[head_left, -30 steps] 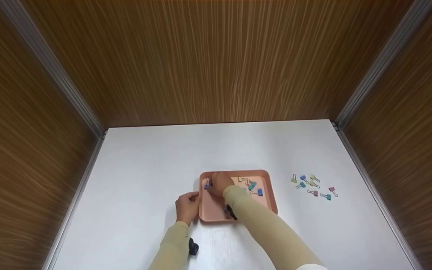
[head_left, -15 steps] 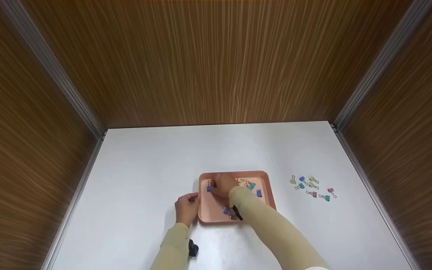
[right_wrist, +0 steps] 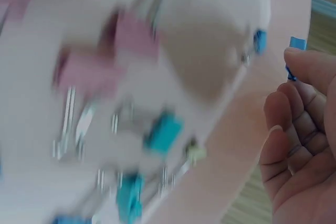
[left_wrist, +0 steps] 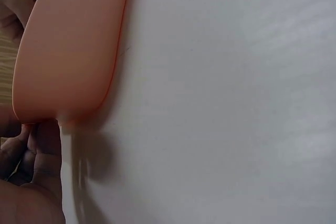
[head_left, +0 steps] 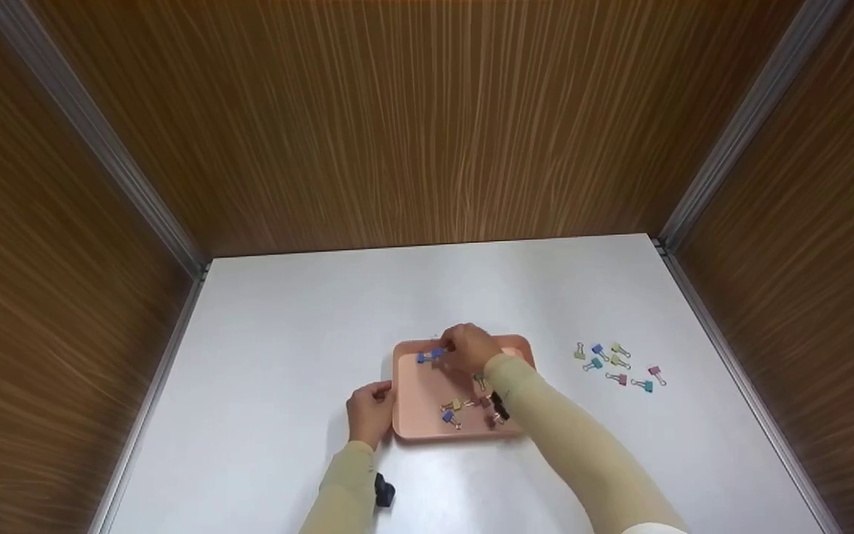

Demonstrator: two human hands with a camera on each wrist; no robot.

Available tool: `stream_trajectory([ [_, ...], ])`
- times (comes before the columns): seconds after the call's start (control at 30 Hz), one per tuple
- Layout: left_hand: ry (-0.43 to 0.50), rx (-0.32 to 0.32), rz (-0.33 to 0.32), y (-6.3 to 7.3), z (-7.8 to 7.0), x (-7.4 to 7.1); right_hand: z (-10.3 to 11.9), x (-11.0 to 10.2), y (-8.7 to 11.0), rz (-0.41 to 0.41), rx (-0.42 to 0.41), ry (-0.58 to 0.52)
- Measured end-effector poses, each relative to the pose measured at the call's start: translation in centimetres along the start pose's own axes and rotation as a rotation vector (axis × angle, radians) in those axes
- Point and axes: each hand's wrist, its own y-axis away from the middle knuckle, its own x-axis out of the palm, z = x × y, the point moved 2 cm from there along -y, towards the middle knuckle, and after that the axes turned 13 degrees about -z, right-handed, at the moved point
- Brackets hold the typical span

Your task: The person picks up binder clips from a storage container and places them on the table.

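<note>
My right hand (head_left: 469,347) is over the back part of the pink tray (head_left: 414,426), pinching a blue binder clip (right_wrist: 297,43) between thumb and forefinger. In the head view, another blue binder clip (head_left: 421,358) lies in the tray just left of it. My left hand (head_left: 369,412) grips the tray's left rim, thumb and fingers at the edge in the left wrist view. Inside the tray are several more binder clips, among them a yellow one (head_left: 457,404), a blue one (head_left: 448,417) and a teal one (right_wrist: 164,132). My right forearm hides part of the tray.
To the right of the tray, several loose binder clips lie on the white table (head_left: 286,334), including a pink one (head_left: 654,370), a teal one (head_left: 647,386) and a yellow one (head_left: 580,354). Wood-grain panels (head_left: 427,126) enclose the table at the back and both sides.
My right hand has moved right and up from the tray's left part, carrying the blue binder clip. More clips in the tray's front now show. The left hand stays at the rim.
</note>
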Motion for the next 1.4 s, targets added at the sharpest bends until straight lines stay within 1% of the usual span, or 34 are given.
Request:
stream_trajectory([
  [0.17, -0.01, 0.006, -0.013, -0.1, 0.1, -0.3, -1.9, -3.0, -0.1, -0.065, 0.04, 0.036],
  [0.27, -0.011, 0.009, -0.015, -0.3, 0.2, -0.5, -3.5, -4.5, 0.0, -0.115, 0.069, 0.043],
  [0.37, -0.012, 0.013, -0.02, -0.4, 0.2, -0.6, -5.3, -5.7, 0.3, -0.133, 0.142, 0.026],
  [0.5, -0.017, 0.0, -0.024, -0.4, 0.4, -0.7, -7.7, -7.0, 1.0, -0.142, 0.23, 0.011],
  [0.6, -0.017, -0.015, -0.021, -0.3, 0.4, -0.7, -9.9, -7.9, 1.6, -0.151, 0.271, 0.015],
  [0.73, -0.01, -0.03, -0.012, -0.1, 0.3, -0.8, -13.2, -9.0, 2.7, -0.162, 0.319, 0.033],
  [0.9, 0.006, -0.004, -0.009, 0.0, 0.4, -0.8, -16.8, -10.4, 4.5, -0.191, 0.341, 0.048],
  [0.97, 0.01, 0.01, -0.013, -0.1, 0.4, -0.8, -18.1, -10.9, 5.3, -0.206, 0.37, 0.041],
  [1.07, 0.016, 0.014, -0.014, 0.0, 0.5, -0.8, -19.8, -11.5, 6.4, -0.223, 0.43, 0.037],
  [1.13, 0.016, 0.023, -0.015, 0.0, 0.5, -0.9, -20.8, -11.9, 7.1, -0.232, 0.465, 0.044],
  [1.23, 0.013, 0.056, -0.018, 0.1, 0.3, -0.9, -21.9, -12.4, 7.9, -0.239, 0.505, 0.083],
  [1.37, 0.0, 0.086, -0.027, 0.2, 0.1, -1.1, -22.2, -13.0, 8.4, -0.242, 0.549, 0.112],
  [1.4, 0.0, 0.082, -0.027, 0.1, 0.1, -1.1, -22.1, -13.1, 8.5, -0.245, 0.559, 0.116],
])
